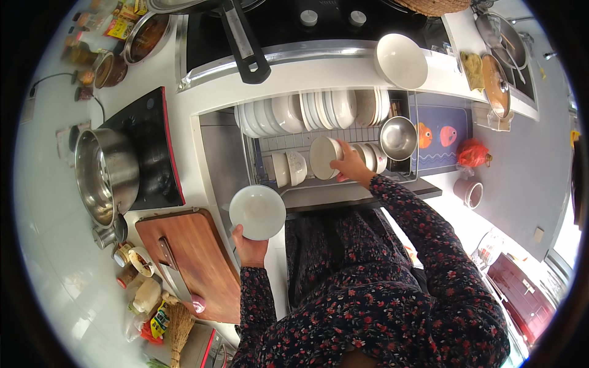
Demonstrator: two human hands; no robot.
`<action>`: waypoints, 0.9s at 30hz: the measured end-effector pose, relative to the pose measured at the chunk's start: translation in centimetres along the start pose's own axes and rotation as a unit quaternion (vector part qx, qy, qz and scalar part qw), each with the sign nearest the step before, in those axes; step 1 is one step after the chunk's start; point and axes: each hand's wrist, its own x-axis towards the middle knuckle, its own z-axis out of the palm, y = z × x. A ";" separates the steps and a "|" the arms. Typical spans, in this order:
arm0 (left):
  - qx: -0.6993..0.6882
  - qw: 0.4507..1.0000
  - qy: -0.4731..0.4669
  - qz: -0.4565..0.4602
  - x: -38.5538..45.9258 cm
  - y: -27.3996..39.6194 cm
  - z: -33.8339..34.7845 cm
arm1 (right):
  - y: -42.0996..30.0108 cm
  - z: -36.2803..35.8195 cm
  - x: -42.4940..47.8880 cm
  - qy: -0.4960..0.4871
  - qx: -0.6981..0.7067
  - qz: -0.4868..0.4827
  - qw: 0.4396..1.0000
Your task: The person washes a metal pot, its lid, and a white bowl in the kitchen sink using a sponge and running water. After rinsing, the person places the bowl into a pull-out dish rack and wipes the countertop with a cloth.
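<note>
My left hand (251,248) holds a white bowl (257,211) by its rim, in front of the pulled-out drawer, with the bowl's inside facing up. Over the wire dish rack (285,140) in the drawer, my right hand (352,163) grips a cream bowl (324,158) that is tipped on its side. Several smaller bowls (377,157) stand on edge just right of that hand, partly hidden by it. Two more white bowls (297,168) lean at the left of the same row. Behind them runs a row of white plates (317,110) and bowls.
A large white bowl (401,62) sits on the counter edge below the black stove (285,32). A pan handle (246,46) juts over that edge. A steel bowl (398,138) rests at the rack's right. Left, a cleaver (175,276) lies on a wooden cutting board (202,257) near a steel pot (108,175).
</note>
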 end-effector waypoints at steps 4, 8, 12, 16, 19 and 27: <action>0.003 1.000 0.008 0.000 -0.4 -0.7 1.1 | 2.5 3.9 2.6 0.075 -0.185 -0.013 0.980; 0.017 1.000 -0.001 -0.002 -0.2 -1.3 1.5 | 2.9 5.7 3.7 0.090 -0.233 0.007 0.968; 0.033 0.999 -0.033 -0.013 0.0 -1.5 2.0 | 2.7 7.0 4.5 0.073 -0.222 0.022 0.972; 0.035 0.998 -0.033 -0.036 0.3 -1.7 2.2 | 3.1 8.8 5.3 0.068 -0.237 0.005 0.969; 0.035 0.997 -0.033 -0.052 0.6 -1.9 2.2 | 3.5 9.1 5.4 0.051 -0.234 -0.014 0.971; 0.074 0.993 -0.066 -0.063 2.7 -2.9 2.1 | -2.5 4.3 -2.2 -0.250 0.176 -0.011 0.952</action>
